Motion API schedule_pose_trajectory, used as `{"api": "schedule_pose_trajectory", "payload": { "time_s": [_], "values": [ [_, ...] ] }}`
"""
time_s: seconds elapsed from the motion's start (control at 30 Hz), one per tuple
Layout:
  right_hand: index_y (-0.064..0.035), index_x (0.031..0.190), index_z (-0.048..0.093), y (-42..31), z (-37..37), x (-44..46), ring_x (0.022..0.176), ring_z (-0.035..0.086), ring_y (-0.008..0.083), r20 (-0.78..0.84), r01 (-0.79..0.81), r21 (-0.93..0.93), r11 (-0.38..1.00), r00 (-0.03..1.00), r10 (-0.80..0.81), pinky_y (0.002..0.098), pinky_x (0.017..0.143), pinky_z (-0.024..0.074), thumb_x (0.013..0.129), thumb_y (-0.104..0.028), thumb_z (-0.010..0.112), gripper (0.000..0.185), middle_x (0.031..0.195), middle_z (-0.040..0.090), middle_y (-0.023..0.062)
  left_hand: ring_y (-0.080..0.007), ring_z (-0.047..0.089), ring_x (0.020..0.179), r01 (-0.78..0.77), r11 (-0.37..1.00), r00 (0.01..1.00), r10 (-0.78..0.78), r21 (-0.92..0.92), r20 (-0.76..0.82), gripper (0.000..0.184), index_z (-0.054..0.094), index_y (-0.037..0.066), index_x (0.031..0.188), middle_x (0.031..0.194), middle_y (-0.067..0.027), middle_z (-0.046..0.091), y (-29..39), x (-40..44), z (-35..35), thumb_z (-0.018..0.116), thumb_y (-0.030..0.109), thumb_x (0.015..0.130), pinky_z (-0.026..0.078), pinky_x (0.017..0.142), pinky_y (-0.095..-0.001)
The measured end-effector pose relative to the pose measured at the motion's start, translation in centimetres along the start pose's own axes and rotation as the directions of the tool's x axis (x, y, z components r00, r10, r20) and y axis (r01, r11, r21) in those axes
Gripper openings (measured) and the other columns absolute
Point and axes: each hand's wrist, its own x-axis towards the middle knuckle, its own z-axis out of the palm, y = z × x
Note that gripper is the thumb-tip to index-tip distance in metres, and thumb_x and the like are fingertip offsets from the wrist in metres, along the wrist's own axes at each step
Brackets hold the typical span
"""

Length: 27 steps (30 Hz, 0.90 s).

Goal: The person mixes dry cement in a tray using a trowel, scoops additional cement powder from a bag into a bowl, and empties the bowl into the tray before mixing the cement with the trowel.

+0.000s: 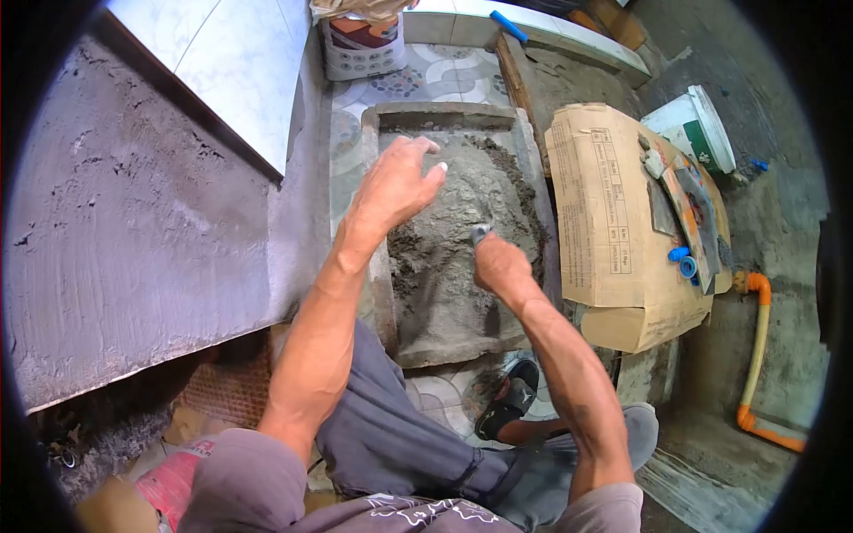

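Note:
A rectangular trough [384,306] with a raised rim holds a heap of grey cement mix [462,191], with darker, rougher material along its right and lower left sides. Above the heap's upper left part is my left hand [402,180], its fingers apart and slightly bent, holding nothing. My right hand [504,266] is wrapped round the handle of a tool over the middle right of the heap. Only a small grey metal part of the tool [481,234] shows at the fist; the rest is hidden.
Flattened cardboard [591,204] lies right of the trough, with blue fittings [687,266] and scraps on it. Beyond are a white bucket [693,129] and an orange-jointed pipe [755,355]. A bag [364,49] stands behind the trough; a plastered wall [133,222] rises at left.

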Motion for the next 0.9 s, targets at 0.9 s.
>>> {"api": "schedule_pose_trajectory", "payload": {
  "time_s": [0.9],
  "values": [
    [0.0009,0.106,0.056,-5.8,8.9,-0.7,0.056,0.057,0.0138,0.389,-0.365,0.921,0.135,0.873,-0.294,0.0298,0.049,0.0474,0.098,-0.033,0.059,0.035,0.078,0.061,0.0063,-0.0259,0.06,0.074,0.03,0.998,0.997,-0.027,0.05,-0.069,0.036,0.065,0.003,0.116,0.099,-0.0176,0.064,-0.6,-1.7,-3.1,0.063,0.027,0.089,0.049,0.077,-0.0393]
  ]
}}
